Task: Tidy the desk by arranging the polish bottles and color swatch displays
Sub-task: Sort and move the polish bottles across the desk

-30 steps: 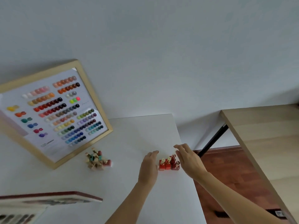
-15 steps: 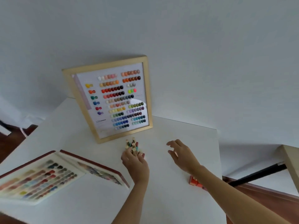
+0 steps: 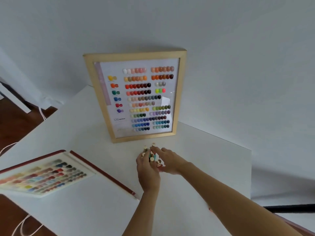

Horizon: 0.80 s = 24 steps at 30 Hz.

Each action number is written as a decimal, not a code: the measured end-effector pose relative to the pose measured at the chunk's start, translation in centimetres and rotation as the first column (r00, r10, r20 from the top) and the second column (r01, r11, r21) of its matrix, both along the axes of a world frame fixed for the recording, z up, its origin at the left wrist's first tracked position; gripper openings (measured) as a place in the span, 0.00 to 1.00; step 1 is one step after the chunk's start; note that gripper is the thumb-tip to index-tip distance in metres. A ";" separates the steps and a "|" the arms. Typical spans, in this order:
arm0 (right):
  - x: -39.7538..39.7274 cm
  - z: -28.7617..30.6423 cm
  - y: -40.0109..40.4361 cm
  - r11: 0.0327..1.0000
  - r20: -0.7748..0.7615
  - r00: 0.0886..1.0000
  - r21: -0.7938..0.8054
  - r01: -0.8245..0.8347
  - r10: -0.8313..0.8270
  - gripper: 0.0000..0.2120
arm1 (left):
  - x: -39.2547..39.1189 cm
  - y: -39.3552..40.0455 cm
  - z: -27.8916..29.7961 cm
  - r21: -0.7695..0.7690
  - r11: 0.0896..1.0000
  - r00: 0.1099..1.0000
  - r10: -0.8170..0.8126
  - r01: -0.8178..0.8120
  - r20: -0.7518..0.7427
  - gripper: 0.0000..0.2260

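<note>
There were two hands [image 3: 148,169], one framed swatch board [image 3: 136,97] and one open swatch book [image 3: 44,176]. One table [image 3: 213,150] held them. The clustered bottles [image 3: 151,155] were too crowded to count.

looks like a small nail-polish workspace, maybe a home salon corner or a little beauty studio, and here's what says so. a white table [image 3: 196,167] sits pushed against a plain pale wall [image 3: 221,48]. standing on it, leaning at the wall, a wood-framed swatch display [image 3: 134,97] with rows of glossy colour tips and the number 128 printed on it. lying flat at the left, an open swatch book [image 3: 44,176] with a red cover edge, more colour rows inside. right in front of the frame, a cluster of polish bottles [image 3: 151,155] with pale caps. dark wooden floor [image 3: 18,120] below, white cables trailing at the left.
</note>
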State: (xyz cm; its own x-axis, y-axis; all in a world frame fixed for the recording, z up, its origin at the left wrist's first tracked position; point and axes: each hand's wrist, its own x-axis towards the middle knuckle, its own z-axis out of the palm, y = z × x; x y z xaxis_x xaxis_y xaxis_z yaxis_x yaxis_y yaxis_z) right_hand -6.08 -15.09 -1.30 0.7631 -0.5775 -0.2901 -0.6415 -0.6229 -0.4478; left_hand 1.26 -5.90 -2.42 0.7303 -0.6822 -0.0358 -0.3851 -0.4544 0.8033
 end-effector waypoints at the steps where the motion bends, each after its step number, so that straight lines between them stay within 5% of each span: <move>1: 0.3 0.0 -0.3 1.000 0.003 1.000 0.011 -0.012 0.012 0.39 | 0.1 0.0 0.0 -0.009 1.000 1.000 0.008 -0.008 -0.002 0.19; 18: 0.7 -0.2 -0.1 0.998 0.044 0.997 0.038 0.058 -0.060 0.08 | 0.4 1.0 1.0 -0.104 0.994 1.000 -0.028 0.028 0.000 0.09; 24: -3.1 1.1 0.5 0.996 0.013 0.996 0.005 0.090 -0.090 0.10 | -0.6 2.2 1.4 -0.097 0.989 0.994 -0.110 0.111 0.014 0.05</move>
